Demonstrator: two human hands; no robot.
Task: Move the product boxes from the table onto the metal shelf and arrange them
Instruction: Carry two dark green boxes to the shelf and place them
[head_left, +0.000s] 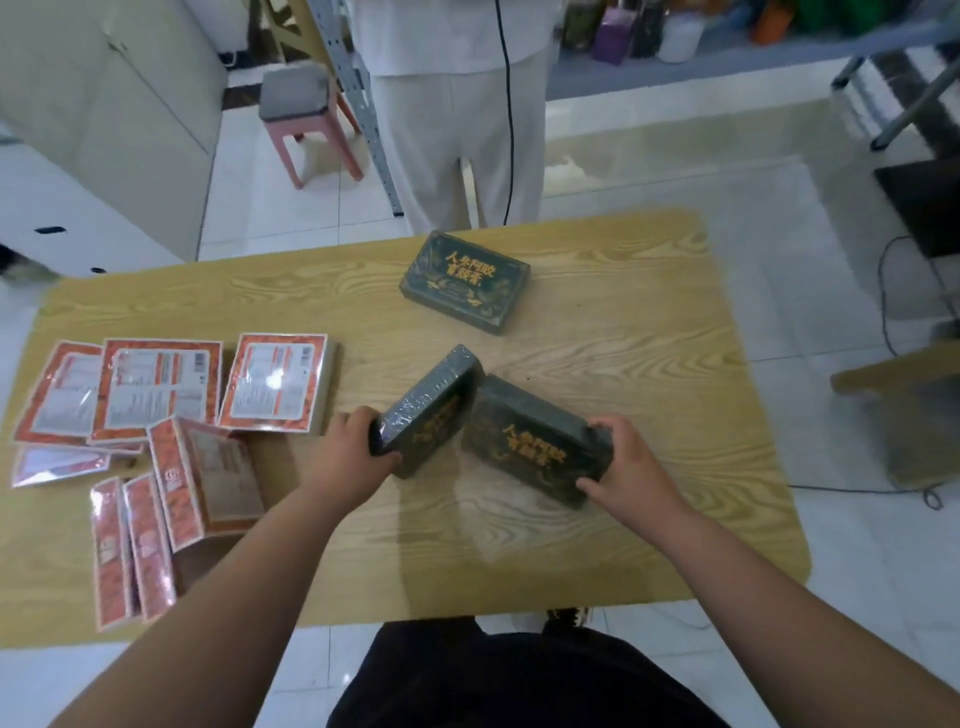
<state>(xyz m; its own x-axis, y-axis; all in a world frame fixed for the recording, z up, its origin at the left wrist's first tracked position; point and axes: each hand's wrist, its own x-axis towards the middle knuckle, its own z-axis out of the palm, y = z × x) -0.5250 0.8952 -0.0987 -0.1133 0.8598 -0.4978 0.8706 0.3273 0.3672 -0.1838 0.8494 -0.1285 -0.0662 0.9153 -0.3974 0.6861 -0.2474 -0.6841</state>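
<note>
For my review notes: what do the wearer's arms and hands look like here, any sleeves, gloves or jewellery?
The left hand and right hand have no gloves, rings, watch or bracelet that I can see. No sleeves show on either arm up to the frame's edge. A black garment on the person's body shows at the bottom edge.

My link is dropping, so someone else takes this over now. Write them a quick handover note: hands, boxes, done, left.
Left hand grips the first dark green box, tilted up on the table.
Right hand grips the second dark green box beside it.
The third dark green box lies flat near the far edge; red-orange boxes sit scattered at the left.
Done: none visibly shelved.
Left: shelve and arrange all.
</note>
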